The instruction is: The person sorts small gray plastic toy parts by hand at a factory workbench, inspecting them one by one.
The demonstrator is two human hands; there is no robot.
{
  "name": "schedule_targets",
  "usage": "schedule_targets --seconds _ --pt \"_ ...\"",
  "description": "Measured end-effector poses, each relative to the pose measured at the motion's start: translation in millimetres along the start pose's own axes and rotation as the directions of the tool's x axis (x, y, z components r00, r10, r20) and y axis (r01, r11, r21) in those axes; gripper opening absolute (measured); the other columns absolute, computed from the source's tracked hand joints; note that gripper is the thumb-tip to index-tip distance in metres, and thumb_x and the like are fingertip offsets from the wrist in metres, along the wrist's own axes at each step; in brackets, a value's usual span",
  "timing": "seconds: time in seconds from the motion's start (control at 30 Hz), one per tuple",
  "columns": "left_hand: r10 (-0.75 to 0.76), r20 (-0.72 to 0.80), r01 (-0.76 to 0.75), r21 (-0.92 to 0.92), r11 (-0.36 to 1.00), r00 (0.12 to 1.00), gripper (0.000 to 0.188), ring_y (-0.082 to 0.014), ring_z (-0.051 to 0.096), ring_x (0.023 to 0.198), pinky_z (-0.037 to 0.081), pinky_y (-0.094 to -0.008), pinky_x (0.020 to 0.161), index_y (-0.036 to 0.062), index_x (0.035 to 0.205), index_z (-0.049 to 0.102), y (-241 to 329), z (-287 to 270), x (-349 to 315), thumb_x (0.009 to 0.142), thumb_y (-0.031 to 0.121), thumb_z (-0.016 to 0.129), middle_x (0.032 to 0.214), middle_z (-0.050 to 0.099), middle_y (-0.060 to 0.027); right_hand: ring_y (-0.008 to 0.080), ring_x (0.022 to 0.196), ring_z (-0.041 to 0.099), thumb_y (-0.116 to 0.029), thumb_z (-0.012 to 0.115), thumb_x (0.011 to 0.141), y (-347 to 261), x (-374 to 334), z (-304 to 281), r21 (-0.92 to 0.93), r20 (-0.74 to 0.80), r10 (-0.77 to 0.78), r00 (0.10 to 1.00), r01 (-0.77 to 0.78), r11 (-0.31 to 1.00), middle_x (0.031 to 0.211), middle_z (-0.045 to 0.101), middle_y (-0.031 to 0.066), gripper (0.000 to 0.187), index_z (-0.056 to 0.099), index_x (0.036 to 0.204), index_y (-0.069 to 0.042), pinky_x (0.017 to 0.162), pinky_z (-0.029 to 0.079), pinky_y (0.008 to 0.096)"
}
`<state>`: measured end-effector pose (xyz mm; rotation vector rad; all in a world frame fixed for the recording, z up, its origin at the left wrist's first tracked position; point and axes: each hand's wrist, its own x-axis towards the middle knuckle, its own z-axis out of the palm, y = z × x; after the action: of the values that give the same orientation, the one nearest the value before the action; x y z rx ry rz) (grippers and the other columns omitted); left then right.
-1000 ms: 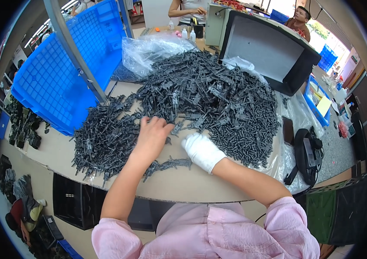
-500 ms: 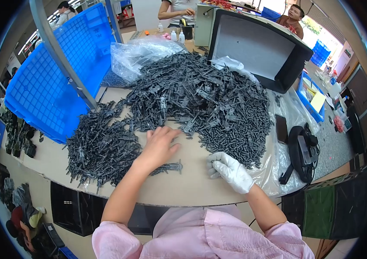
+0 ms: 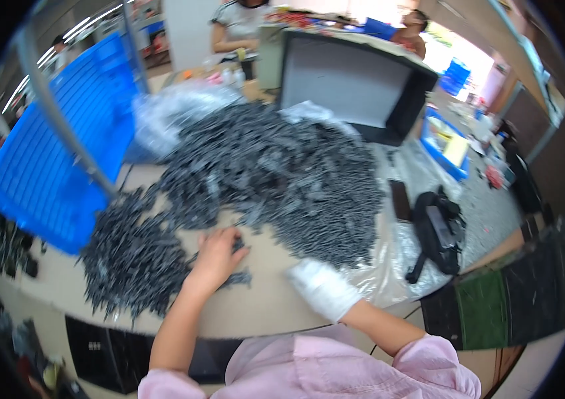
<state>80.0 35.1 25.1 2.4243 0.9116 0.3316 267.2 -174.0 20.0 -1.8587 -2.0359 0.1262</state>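
Note:
A large heap of small dark grey plastic parts [image 3: 249, 143] covers the middle of the table, with shorter, bead-like pieces [image 3: 335, 229] along its right side. At the left lies a smaller pile of similar long parts [image 3: 133, 259]. My bare left hand [image 3: 216, 259] is between the two piles, fingers curled, with a small dark part [image 3: 237, 243] showing between thumb and fingers. Just beside its wrist lies a loose grey part [image 3: 239, 279] on the tabletop. My right hand [image 3: 322, 287], in a white glove, hovers by the bead-like pieces; its fingers are smeared by motion.
A blue crate [image 3: 63, 149] leans at the left behind a metal post [image 3: 63, 120]. Clear plastic bags [image 3: 182, 110] and a black open box [image 3: 349, 80] stand behind the heap. A phone [image 3: 400, 201], black pouch [image 3: 436, 229] and blue tray [image 3: 443, 149] lie right. People sit beyond.
The whole view has shifted and blurred. My left hand has curled its fingers around a small dark part. My gloved right hand has moved inward, toward the left hand.

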Motion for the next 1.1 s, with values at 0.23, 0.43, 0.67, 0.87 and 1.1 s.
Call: schedule_targets --seconds 0.23,0.43,0.67,0.87,1.1 --pt "0.336 0.068 -0.343 0.172 0.923 0.939 0.032 -0.0273 0.056 0.118 0.039 -0.0448 0.1 0.0107 0.119 0.073 2.4 -22.7 -3.5 0.087 0.008 0.075 0.12 0.065 -0.0096 0.039 0.093 0.068 -0.015 0.054 0.099 -15.5 7.3 -1.8 0.114 0.106 0.109 0.988 -0.121 0.986 0.1 0.066 0.0191 0.015 0.062 0.105 -0.004 0.083 0.055 0.0489" --pt "0.289 0.042 -0.292 0.137 0.947 0.956 0.021 -0.0274 0.061 0.107 0.039 -0.0428 0.099 0.008 0.105 0.075 10.5 -18.1 -5.6 0.086 0.014 0.079 0.105 0.069 -0.0068 0.0341 0.09 0.071 -0.026 0.06 0.103 3.2 4.8 5.5 0.208 0.081 0.09 0.993 -0.105 0.972 0.104 0.071 0.0186 0.027 0.069 0.114 -0.003 0.083 0.057 0.0462" --pt "0.43 -0.123 -0.385 0.278 0.88 0.895 0.032 -0.0226 0.063 0.1 0.038 -0.0438 0.098 0.0105 0.116 0.074 51.5 37.0 -47.3 0.086 0.02 0.079 0.1 0.07 -0.0023 0.0115 0.078 0.067 -0.032 0.072 0.099 14.6 11.1 -23.0 0.776 0.379 0.532 0.757 -0.573 0.262 0.094 0.075 0.0057 0.033 0.074 0.114 -0.002 0.069 0.055 0.0288" --pt "0.314 -0.222 -0.296 0.113 0.949 0.923 0.03 -0.0208 0.06 0.101 0.034 -0.0469 0.102 0.0097 0.113 0.075 37.2 56.0 -60.7 0.088 0.026 0.08 0.098 0.066 -0.0008 0.0223 0.083 0.068 -0.031 0.071 0.099 6.6 29.2 -17.1 0.591 0.376 0.558 0.74 -0.655 0.471 0.095 0.074 0.0144 0.033 0.072 0.111 -0.001 0.077 0.055 0.037" --pt "0.297 -0.209 -0.304 0.001 0.953 0.932 0.026 -0.0204 0.06 0.099 0.033 -0.0467 0.102 0.0109 0.107 0.077 27.7 55.8 -64.5 0.087 0.027 0.082 0.094 0.066 -0.0007 0.0392 0.09 0.069 -0.027 0.072 0.097 4.6 24.7 -0.1 0.426 0.173 0.478 0.861 -0.503 0.752 0.097 0.072 0.0224 0.028 0.07 0.101 0.0 0.079 0.055 0.0439"
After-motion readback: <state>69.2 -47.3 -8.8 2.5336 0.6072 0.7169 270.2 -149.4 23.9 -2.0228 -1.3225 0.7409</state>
